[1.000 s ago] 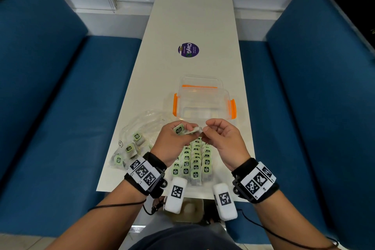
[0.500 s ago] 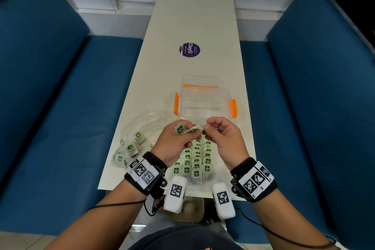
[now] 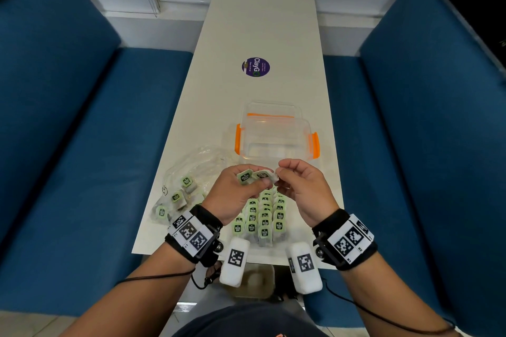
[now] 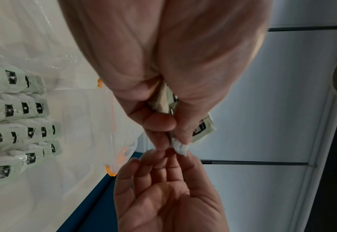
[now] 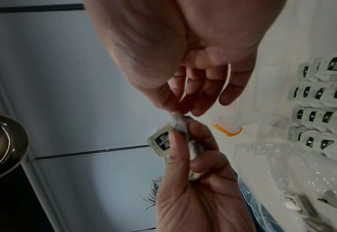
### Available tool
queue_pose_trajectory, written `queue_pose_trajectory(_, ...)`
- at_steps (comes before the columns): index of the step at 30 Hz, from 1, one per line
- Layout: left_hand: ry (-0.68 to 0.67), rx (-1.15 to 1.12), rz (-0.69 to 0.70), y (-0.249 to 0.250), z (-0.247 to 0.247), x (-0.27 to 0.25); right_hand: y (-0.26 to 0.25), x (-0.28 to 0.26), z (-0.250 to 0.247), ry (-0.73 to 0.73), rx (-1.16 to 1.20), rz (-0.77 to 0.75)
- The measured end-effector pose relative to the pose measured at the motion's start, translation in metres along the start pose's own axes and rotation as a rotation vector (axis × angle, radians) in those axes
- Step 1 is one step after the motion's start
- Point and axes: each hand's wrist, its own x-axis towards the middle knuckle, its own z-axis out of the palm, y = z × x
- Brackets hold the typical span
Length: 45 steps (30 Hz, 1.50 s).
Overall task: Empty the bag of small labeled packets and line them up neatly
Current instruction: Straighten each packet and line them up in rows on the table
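Note:
My left hand (image 3: 253, 180) grips a few small green-labelled packets (image 3: 245, 176) above the table, one label showing beside the thumb (image 5: 160, 141). My right hand (image 3: 278, 174) meets it from the right, and its thumb and forefinger pinch the white end of one of those packets (image 5: 177, 117), also seen in the left wrist view (image 4: 180, 148). Below both hands, several rows of packets (image 3: 264, 217) lie lined up near the table's front edge. The crumpled clear bag (image 3: 197, 164) lies to the left with several packets (image 3: 187, 181) still in it.
A clear plastic box with orange latches (image 3: 276, 139) stands just beyond the hands. A purple round sticker (image 3: 256, 67) is on the white table (image 3: 260, 22) farther back. Blue benches (image 3: 82, 131) flank the table on both sides.
Both hands stay together above the rows. The left hand has turned a little, so a second packet label now faces up.

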Motion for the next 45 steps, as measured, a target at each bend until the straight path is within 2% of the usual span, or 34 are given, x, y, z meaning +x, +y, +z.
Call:
queue_pose_trajectory(8, 0.040, -0.005, 0.039, -0.002, -0.001, 0.002, -0.003, -0.007, -0.010, -0.043, 0.000, 0.069)
queue_pose_trajectory(14, 0.075, -0.068, 0.055, 0.000, 0.004, 0.003, 0.002, -0.012, -0.007, -0.044, -0.058, -0.044)
queue_pose_trajectory(21, 0.039, -0.238, -0.032, 0.000, 0.007, 0.004, 0.005, -0.009, -0.002, 0.014, -0.058, -0.125)
queue_pose_trajectory(34, -0.075, -0.227, 0.027, 0.000, 0.001, 0.004, 0.001, -0.005, 0.000, -0.015, 0.101, 0.027)
queue_pose_trajectory(40, 0.030, -0.310, -0.014, 0.002, 0.006, 0.005, 0.005, -0.008, -0.001, -0.012, 0.040, 0.016)
queue_pose_trajectory(45, 0.064, -0.244, 0.000, -0.002, 0.009, 0.005, 0.009, -0.010, 0.002, -0.011, -0.038, -0.037)
